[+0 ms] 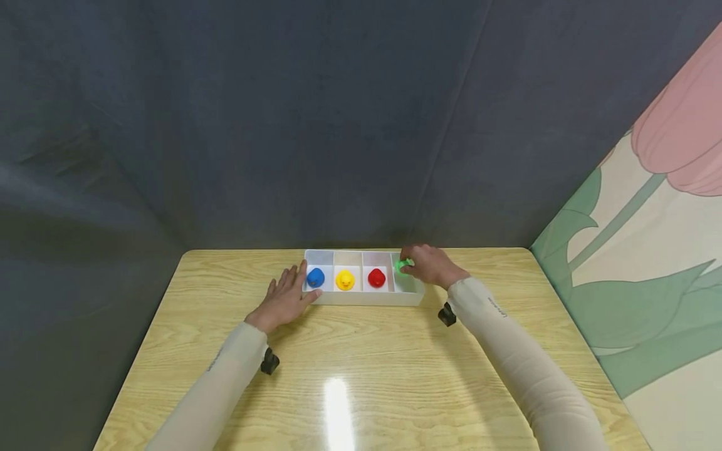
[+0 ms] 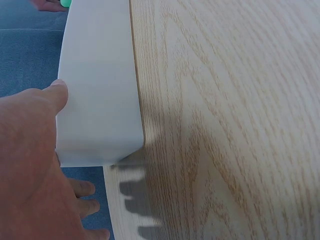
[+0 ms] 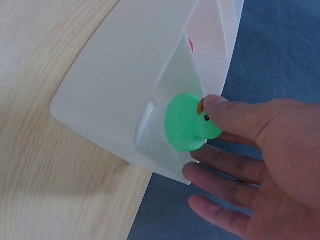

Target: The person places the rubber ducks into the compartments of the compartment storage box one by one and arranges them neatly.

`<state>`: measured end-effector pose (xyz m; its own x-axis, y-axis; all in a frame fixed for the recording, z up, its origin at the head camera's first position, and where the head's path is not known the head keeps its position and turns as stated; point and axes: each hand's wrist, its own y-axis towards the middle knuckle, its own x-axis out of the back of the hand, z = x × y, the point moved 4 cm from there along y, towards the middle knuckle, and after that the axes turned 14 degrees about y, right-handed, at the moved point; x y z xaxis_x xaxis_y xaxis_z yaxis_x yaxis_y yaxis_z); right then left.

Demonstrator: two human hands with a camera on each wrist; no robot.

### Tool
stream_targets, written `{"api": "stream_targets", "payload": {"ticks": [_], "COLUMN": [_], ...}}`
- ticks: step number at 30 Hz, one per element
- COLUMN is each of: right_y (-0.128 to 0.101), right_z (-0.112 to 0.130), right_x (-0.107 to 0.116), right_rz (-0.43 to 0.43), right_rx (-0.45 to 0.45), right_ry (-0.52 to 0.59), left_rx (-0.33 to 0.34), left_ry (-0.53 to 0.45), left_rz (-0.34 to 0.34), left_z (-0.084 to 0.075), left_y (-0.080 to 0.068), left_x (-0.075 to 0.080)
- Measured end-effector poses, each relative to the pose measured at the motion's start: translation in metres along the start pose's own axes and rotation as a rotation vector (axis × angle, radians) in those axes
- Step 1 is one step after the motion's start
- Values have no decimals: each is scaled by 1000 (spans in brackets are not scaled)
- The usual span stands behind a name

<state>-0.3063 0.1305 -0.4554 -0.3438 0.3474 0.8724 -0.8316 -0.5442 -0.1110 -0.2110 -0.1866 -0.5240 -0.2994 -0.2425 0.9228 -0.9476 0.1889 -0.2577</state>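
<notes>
A white tray (image 1: 366, 299) with several compartments stands at the far middle of the wooden table. From left to right it holds a blue duck (image 1: 315, 277), a yellow duck (image 1: 345, 280) and a red duck (image 1: 376, 277). My right hand (image 1: 422, 263) pinches a green duck (image 1: 403, 265) over the rightmost compartment. In the right wrist view my thumb lies on the green duck (image 3: 190, 122), at the tray's (image 3: 125, 90) end wall. My left hand (image 1: 289, 293) lies flat on the table against the tray's left end. Its thumb touches the tray's front wall (image 2: 100, 100).
The wooden table (image 1: 361, 376) reaches to a dark cloth backdrop (image 1: 282, 125) just behind the tray. A flower-patterned wall (image 1: 648, 263) runs along the right side. Black wrist camera mounts (image 1: 269, 361) hang under both forearms. Bare tabletop lies between me and the tray.
</notes>
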Motion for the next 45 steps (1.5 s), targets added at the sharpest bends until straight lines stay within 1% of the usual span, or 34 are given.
{"api": "stream_targets", "payload": {"ticks": [6,9,15,21,36,39,45], "right_y": [-1,-1,-3,-2,-1,-3,-6], "right_z": [0,0,1,2,1,1,1], "right_x": [-3,-4,-6,-9,-13,-11,-4], "right_rz": [9,11,27,31,48,34,-33], "right_rx": [-12,-7,-12,6,-21,-19,26], "right_ry": [17,8,-17,-17,-23,-20,-38], "left_rx": [-15,-20,-18,-16,-20,-19,-18], "left_ry": [-10,-12,-5,-11,-8,-6,-13], "left_rz": [-1,-5,-3,-2,-5,-4,1], "left_z": [-1,-2,-3,-4,-3,-4,-3], "left_y": [0,0,0,0,1,1,-1], "left_x": [-1,0,1,2,1,1,2]}}
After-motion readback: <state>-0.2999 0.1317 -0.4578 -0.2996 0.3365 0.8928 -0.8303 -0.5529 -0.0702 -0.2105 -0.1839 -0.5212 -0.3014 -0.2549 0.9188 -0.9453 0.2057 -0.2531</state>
